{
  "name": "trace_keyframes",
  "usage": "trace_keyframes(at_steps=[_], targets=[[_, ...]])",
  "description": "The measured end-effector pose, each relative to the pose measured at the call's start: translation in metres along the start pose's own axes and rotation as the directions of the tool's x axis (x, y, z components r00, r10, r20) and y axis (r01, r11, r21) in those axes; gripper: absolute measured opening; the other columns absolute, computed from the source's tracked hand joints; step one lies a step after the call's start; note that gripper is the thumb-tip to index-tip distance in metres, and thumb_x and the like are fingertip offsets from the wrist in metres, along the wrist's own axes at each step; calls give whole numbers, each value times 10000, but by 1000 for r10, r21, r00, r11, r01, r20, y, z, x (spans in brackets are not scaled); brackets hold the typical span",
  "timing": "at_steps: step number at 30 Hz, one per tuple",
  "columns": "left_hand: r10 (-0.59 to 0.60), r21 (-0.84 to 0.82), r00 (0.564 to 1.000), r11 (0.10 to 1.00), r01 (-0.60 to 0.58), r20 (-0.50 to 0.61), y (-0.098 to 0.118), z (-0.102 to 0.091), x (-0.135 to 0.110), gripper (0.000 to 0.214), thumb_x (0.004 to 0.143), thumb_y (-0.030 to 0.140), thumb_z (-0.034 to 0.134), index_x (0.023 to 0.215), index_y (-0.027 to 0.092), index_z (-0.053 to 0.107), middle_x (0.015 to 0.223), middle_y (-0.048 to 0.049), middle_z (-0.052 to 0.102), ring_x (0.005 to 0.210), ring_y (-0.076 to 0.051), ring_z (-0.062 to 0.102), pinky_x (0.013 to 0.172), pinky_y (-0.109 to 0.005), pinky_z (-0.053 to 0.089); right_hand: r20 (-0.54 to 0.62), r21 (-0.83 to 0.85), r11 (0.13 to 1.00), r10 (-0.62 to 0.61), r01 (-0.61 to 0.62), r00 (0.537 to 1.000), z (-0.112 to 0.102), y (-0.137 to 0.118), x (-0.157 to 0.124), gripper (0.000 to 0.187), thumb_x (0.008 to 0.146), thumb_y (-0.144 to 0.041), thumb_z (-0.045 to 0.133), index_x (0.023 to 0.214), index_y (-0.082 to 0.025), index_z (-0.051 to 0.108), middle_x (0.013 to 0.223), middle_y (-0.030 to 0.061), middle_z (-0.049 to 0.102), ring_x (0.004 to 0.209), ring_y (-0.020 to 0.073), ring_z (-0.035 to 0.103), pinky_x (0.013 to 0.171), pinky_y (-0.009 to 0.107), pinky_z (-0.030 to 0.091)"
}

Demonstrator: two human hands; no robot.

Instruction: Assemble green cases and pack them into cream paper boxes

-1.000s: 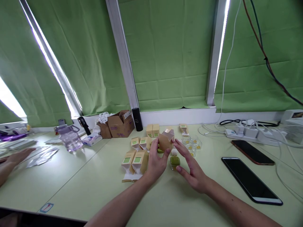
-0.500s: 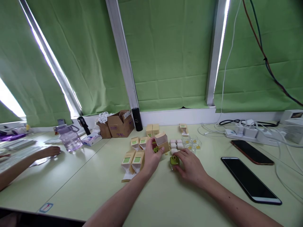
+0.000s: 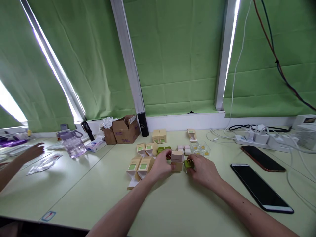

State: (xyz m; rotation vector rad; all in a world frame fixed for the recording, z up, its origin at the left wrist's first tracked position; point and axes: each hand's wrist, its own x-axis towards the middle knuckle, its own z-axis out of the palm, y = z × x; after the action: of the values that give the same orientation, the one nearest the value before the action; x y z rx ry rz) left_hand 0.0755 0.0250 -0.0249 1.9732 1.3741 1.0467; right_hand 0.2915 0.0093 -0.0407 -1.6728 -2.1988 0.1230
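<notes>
Between the fingers of my left hand [image 3: 161, 165] is a small open cardboard box [image 3: 177, 166], held near the tabletop with its flap up. Close beside it on the right, my right hand [image 3: 203, 169] pinches a small green-lidded container [image 3: 189, 163] with a loop on its lid. Several open cardboard boxes [image 3: 145, 167] with green labels stand left of my left hand. Green lids [image 3: 163, 149] lie just behind that hand. Behind the held box are small pale pink and white cylinders [image 3: 184, 148] and clear cups [image 3: 201, 148] with yellow centres.
Two closed boxes [image 3: 159, 135] and one open box [image 3: 192, 135] stand farther back. Two phones [image 3: 261, 187] lie at right, before a power strip [image 3: 264, 140] with cables. At left are a water jug [image 3: 72, 144], a brown carton [image 3: 125, 130] and another person's hand [image 3: 34, 151].
My left hand has brought the small box rightward and down. The green-lidded container in my right hand has moved right and slightly up. The other person's hand has lifted away from a plastic packet.
</notes>
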Motion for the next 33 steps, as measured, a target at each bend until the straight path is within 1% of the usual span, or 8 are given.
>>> trace_keyframes(at_steps=[5, 8, 14, 17, 21, 26, 31, 33], targets=[[1, 52, 994, 999, -7, 108, -3, 0, -5, 579, 611, 100, 770, 1162, 207, 627, 1020, -49, 729, 938, -250, 676, 817, -331, 522, 23, 7, 1000, 9, -9, 1000, 1, -1, -1, 229, 845, -219, 650, 1074, -225, 639, 1151, 81, 729, 1025, 279, 680, 655, 306, 354], [9, 69, 995, 997, -16, 102, -2, -2, -4, 665, 583, 138, 826, 1190, 220, 565, 1055, -61, 698, 964, -265, 661, 828, -354, 524, 2, 5, 1000, -7, 7, 1000, 2, -1, -1, 224, 850, -215, 644, 1074, -223, 629, 1148, 75, 731, 1015, 274, 687, 646, 305, 335], [221, -82, 974, 971, -225, -56, 7, -17, -4, 394, 720, 85, 698, 1060, 247, 587, 1229, -90, 641, 1182, -271, 616, 1004, -435, 512, -1, -2, 1000, -13, 13, 1000, 2, -1, -2, 225, 852, -209, 660, 1073, -224, 622, 1131, 71, 740, 1010, 270, 694, 629, 303, 306], [352, 7, 936, 936, -352, 7, 15, -29, -6, 233, 756, 72, 685, 908, 248, 695, 1378, -95, 594, 1328, -308, 556, 1123, -501, 457, -6, 2, 1000, -11, 11, 1000, 2, -2, -3, 223, 850, -204, 654, 1069, -225, 621, 1126, 65, 744, 1000, 269, 699, 631, 300, 304], [378, 160, 918, 905, -393, 117, 15, -36, -4, 173, 806, 154, 732, 839, 297, 822, 1422, -67, 629, 1331, -341, 580, 1144, -570, 453, 12, 3, 1000, -5, 5, 1000, 2, -1, -2, 212, 859, -210, 641, 1070, -222, 626, 1139, 74, 742, 1004, 273, 696, 637, 303, 318], [353, 203, 930, 907, -368, 105, 0, -29, 0, 228, 873, 202, 670, 969, 311, 844, 1248, -62, 766, 1227, -306, 676, 1118, -536, 498, 13, -3, 1000, -12, 12, 1000, 3, 0, -1, 206, 860, -211, 637, 1066, -223, 630, 1125, 66, 748, 983, 266, 705, 637, 302, 318], [348, 167, 936, 921, -353, 62, -7, -16, -1, 373, 925, 221, 608, 1252, 305, 765, 1327, -76, 732, 1275, -288, 657, 1089, -486, 536, 4, -17, 1000, -20, 20, 1000, 3, -1, -1, 214, 862, -211, 635, 1076, -219, 634, 1127, 69, 753, 946, 272, 722, 614, 306, 293], [326, 124, 945, 937, -326, 19, -5, -11, -2, 362, 966, 248, 565, 1273, 295, 752, 1311, -80, 737, 1281, -283, 647, 1043, -463, 570, 6, -23, 1000, -20, 20, 1000, 2, -1, -2, 224, 861, -210, 636, 1085, -219, 636, 1127, 69, 753, 944, 273, 724, 612, 307, 291]])
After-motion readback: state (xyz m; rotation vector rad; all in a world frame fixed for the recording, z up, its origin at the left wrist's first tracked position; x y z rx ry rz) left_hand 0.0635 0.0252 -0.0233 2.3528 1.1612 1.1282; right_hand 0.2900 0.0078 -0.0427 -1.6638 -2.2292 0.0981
